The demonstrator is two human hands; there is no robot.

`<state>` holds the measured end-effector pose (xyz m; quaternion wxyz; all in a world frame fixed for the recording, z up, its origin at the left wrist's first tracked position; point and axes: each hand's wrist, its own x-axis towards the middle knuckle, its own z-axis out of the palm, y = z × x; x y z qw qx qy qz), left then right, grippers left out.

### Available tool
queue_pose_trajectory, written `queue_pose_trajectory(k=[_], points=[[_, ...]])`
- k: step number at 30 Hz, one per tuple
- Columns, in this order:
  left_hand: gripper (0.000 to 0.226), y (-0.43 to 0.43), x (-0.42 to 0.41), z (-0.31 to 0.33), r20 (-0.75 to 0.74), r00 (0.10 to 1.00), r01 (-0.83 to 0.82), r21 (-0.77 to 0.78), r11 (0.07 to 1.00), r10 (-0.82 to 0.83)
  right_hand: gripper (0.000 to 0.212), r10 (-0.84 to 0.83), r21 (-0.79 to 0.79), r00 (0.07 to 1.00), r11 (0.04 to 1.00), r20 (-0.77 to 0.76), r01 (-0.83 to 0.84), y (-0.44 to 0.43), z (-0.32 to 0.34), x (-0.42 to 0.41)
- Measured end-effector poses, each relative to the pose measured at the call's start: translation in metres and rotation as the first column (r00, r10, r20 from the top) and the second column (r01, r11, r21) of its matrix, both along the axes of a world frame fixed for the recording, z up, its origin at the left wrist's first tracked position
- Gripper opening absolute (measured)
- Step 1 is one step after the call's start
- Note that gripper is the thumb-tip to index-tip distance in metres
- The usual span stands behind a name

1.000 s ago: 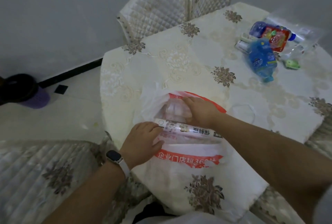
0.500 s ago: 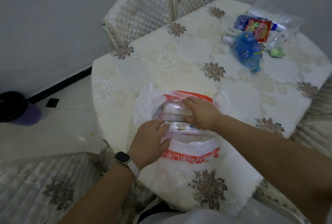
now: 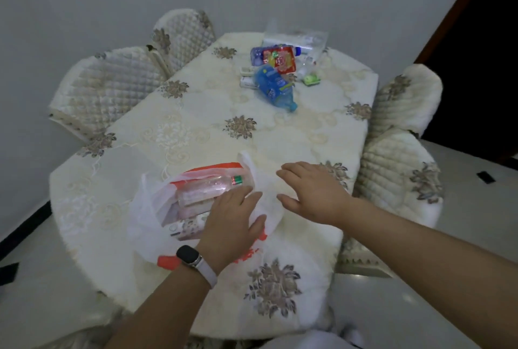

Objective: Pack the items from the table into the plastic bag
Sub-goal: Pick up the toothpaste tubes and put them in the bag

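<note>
Head view, bag: thin white plastic bag with red printing [image 3: 157,208] lies on its side at the near edge of the cream embroidered tablecloth [image 3: 196,130], mouth gaping toward the person's left and away; lying flat, it takes items by sliding rather than dropping.
Head view, contents: clear plastic bottle with a red-and-green end [image 3: 213,184] rests across the mouth; below it sit a pale flat packet [image 3: 193,203] and a printed white box [image 3: 186,226]. All three appear inside the film.
Head view, left hand: left hand [image 3: 231,219], with a dark smartwatch on a pale strap [image 3: 187,256] at the wrist, lies palm down on the bag's upper layer, fingers spread and flat, closed around nothing. Judged purpose: pinning the light film so it neither slides nor closes.
Head view, right hand: right hand [image 3: 314,190] hovers over the cloth just beside the bag, fingers extended and parted, empty. Contact with the cloth cannot be told.
Head view, remaining items: well apart at the far end lie a blue plastic bottle [image 3: 273,86], a red snack pouch [image 3: 281,60], a small green object [image 3: 311,78], small white packets [image 3: 248,76] and a clear plastic packet [image 3: 297,40].
Judgement, stage: packing part done; far cluster not yet bagged.
Judgement, risk: a long reach could drag the bag unless it is held down.
</note>
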<state>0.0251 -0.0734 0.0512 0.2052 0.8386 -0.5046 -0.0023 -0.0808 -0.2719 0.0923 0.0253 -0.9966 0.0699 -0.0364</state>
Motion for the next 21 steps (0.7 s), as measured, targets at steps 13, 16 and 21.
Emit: queue_pose_trajectory(k=[13, 16, 21], points=[[0.048, -0.182, -0.173, 0.056, 0.126, 0.970, 0.217, -0.054, 0.975, -0.209, 0.053, -0.181, 0.029, 0.950, 0.983, 0.253, 0.180, -0.150, 0.032, -0.215], [0.047, -0.236, -0.217, 0.062, 0.167, 0.948, 0.282, -0.055, 0.958, -0.270, 0.050, -0.236, 0.036, 0.933, 0.971, 0.273, 0.235, -0.190, 0.035, -0.272], [0.049, -0.311, -0.279, 0.070, 0.188, 0.905, 0.395, -0.030, 0.918, -0.383, 0.053, -0.379, 0.061, 0.897, 0.925, 0.226, 0.375, -0.243, 0.041, -0.358]])
